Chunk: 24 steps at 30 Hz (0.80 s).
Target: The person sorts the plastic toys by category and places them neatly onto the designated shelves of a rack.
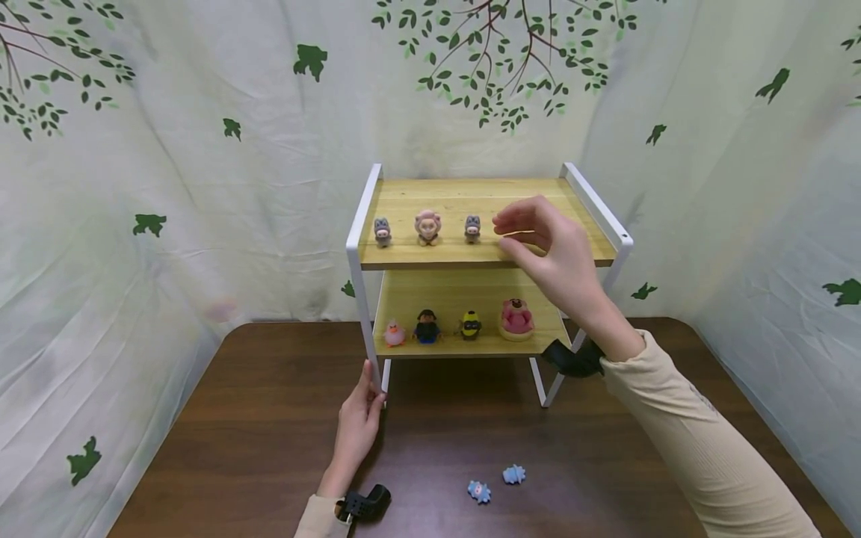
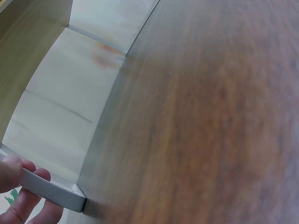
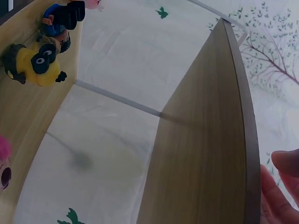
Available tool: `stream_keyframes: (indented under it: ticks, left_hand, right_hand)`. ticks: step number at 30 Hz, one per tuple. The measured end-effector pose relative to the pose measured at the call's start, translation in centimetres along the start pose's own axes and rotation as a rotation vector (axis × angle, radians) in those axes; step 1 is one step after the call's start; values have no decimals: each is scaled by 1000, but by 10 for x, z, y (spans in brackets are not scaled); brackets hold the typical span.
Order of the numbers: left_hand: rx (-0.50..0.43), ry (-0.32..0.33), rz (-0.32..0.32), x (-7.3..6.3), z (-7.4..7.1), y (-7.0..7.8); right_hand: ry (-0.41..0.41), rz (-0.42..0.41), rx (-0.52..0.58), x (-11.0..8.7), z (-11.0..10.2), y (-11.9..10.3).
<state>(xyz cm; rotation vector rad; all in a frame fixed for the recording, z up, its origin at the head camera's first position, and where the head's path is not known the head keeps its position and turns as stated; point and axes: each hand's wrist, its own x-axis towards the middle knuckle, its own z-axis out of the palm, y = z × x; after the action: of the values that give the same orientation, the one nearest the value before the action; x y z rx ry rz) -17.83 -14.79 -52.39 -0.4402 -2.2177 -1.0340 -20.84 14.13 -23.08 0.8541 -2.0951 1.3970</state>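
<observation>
A two-tier shelf (image 1: pixel 471 258) with wooden boards and a white frame stands on the brown table. My left hand (image 1: pixel 356 426) grips its left front leg (image 2: pixel 51 189) low down, thumb on one side and fingers on the other. Above the upper board, my right hand (image 1: pixel 554 250) has its thumb and fingers curved and apart, with no object visible between them. Just left of its fingertips stands a small grey figurine (image 1: pixel 472 229). Further left on that board are a pink-hooded figurine (image 1: pixel 427 228) and another grey figurine (image 1: pixel 382 232).
On the lower board stand a pink bird-like figurine (image 1: pixel 394 333), a dark-clothed figurine (image 1: pixel 427 327), a yellow figurine with black goggles (image 3: pixel 39 65) and a pink bear (image 1: pixel 516 321). Two light-blue spiky figurines, one (image 1: pixel 479 492) nearer the front than the other (image 1: pixel 514 474), lie on the table (image 1: pixel 269 426).
</observation>
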Motion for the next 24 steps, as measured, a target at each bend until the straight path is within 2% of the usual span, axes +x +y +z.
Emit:
stream_keyframes:
  ticks: [7, 12, 24]
  left_hand:
    - [-3, -4, -12, 0, 0, 1]
    - [-2, 0, -9, 0, 0, 1]
    - [2, -1, -3, 0, 1, 1]
  right_hand:
    - [15, -12, 28, -10, -4, -1]
    - [13, -37, 20, -18, -6, -1]
    - [-4, -87, 79, -34, -7, -1]
